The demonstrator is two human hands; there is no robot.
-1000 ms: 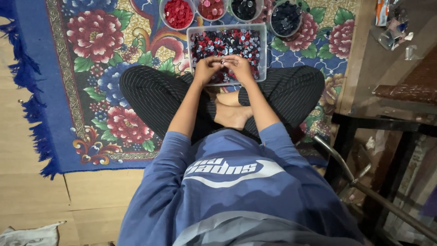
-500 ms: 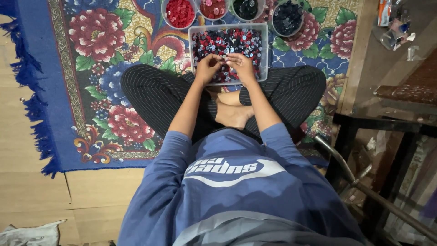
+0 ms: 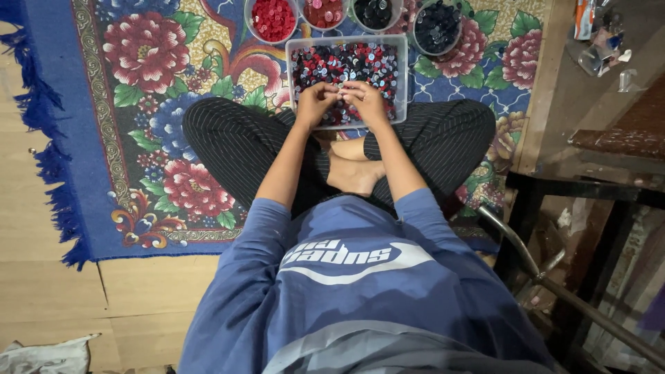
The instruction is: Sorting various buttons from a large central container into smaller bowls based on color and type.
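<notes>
Red-and-dark buttons under both hands' bunched fingers, grip impossible to tell

Clear rectangular plastic tray: smooth, slightly glossy walls, filled with small red, black and pale buttons, hard glossy plastic by the look. Just behind the tray, four round clear plastic cups, same sheen. Under the tray, blue floral woven rug: matt cloth, fringed edge. Left of the rug, pale wooden floor, smooth, dull finish. Near side of the tray: black pinstriped cloth trousers, matt; blue cloth sweatshirt, soft, matt. Right of the tray, dark metal frame, worn, low gloss.
</notes>
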